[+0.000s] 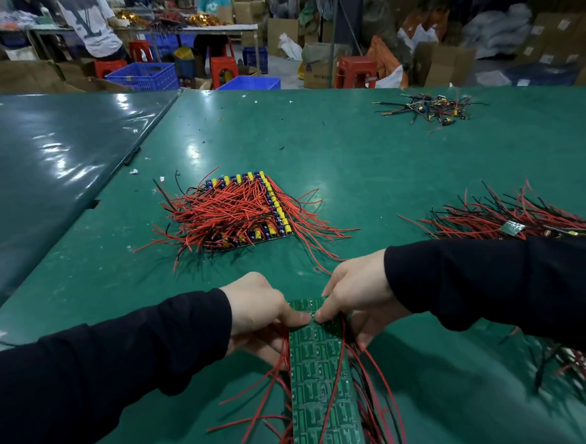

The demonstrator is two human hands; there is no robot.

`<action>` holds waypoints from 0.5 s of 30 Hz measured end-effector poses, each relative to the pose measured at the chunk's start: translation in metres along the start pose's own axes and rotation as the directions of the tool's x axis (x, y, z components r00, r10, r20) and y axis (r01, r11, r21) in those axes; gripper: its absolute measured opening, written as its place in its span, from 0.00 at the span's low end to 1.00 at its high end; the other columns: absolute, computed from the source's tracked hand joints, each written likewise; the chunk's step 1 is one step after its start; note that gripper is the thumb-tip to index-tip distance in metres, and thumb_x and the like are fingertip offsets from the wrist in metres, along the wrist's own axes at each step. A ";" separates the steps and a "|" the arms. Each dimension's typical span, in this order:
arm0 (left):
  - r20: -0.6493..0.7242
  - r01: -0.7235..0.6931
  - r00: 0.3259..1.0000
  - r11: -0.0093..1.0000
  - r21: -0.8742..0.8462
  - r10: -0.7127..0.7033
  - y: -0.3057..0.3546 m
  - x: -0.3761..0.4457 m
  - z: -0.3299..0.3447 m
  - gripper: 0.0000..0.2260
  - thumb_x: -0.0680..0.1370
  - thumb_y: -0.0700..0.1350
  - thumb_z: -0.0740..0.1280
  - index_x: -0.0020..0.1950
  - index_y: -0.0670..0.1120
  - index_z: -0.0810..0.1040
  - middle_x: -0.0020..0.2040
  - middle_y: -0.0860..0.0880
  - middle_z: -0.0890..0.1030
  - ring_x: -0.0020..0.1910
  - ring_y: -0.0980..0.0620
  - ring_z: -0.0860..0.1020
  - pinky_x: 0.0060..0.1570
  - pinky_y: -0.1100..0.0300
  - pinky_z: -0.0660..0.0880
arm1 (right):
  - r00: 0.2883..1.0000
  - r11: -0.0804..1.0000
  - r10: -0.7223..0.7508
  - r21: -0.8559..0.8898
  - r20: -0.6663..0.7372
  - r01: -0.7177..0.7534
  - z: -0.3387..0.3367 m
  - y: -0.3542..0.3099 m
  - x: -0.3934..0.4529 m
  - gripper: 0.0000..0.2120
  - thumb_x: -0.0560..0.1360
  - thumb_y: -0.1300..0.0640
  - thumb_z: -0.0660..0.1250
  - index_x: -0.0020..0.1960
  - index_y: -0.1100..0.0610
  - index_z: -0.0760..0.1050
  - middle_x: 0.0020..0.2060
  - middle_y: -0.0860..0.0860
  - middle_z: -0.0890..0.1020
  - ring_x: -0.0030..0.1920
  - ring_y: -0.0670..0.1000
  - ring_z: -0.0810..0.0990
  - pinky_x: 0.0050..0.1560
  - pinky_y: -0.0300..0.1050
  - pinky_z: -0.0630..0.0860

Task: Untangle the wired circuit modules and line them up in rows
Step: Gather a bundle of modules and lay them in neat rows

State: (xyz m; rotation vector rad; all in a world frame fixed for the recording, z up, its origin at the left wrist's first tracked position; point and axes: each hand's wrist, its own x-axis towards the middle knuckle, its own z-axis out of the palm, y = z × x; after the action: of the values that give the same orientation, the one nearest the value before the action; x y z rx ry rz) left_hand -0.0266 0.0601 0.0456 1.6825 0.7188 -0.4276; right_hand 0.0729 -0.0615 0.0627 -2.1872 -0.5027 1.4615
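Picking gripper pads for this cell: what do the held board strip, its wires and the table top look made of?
Board strip: rigid laminate, probably fibreglass, glossy green coating with paler trace patterns. Both hands grip its far end: left hand, right hand.
Wires: thin leads in smooth red and black insulation, likely plastic; they curl loosely.
Table top: green sheet, vinyl or rubber by look; it mirrors the ceiling lights.

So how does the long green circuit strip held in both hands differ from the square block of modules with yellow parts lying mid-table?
The long green circuit strip shows its bare printed underside; the square block of modules lies with its yellow and blue parts facing up. The strip is narrow and gripped by the left hand and right hand; the block is wide and untouched on the green table. Red wires trail beside the strip, but pile across the block. Both carry red and black wires.
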 end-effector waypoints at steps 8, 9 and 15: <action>0.021 0.044 0.999 0.998 0.052 -0.045 -0.001 -0.001 0.004 0.10 0.75 0.35 0.69 0.37 0.35 0.71 0.20 0.42 0.73 0.19 0.46 0.75 0.25 0.50 0.79 | 0.999 0.999 0.038 -0.007 0.019 -0.038 0.003 0.000 -0.003 0.07 0.78 0.63 0.63 0.53 0.65 0.70 0.34 0.59 0.77 0.23 0.52 0.79 0.27 0.42 0.78; -0.005 0.048 0.999 0.997 0.064 -0.048 -0.002 0.000 0.006 0.10 0.74 0.35 0.70 0.38 0.34 0.71 0.20 0.42 0.73 0.18 0.46 0.74 0.24 0.51 0.79 | 0.999 0.999 0.049 0.004 0.008 -0.050 0.004 0.000 -0.003 0.08 0.78 0.64 0.64 0.55 0.65 0.69 0.34 0.60 0.77 0.24 0.53 0.79 0.27 0.43 0.78; -0.094 0.085 0.993 0.984 0.157 -0.071 -0.003 0.004 0.016 0.11 0.72 0.36 0.72 0.44 0.33 0.71 0.25 0.41 0.74 0.23 0.44 0.74 0.40 0.40 0.79 | 0.989 0.990 0.142 0.001 0.042 -0.142 0.010 0.002 -0.004 0.05 0.79 0.64 0.60 0.46 0.65 0.68 0.28 0.58 0.75 0.23 0.53 0.77 0.25 0.43 0.77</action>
State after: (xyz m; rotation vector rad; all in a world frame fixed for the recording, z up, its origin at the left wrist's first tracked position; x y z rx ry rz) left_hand -0.0239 0.0456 0.0368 1.8377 0.8358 -0.4801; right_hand 0.0620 -0.0634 0.0609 -2.2332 -0.3637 1.5835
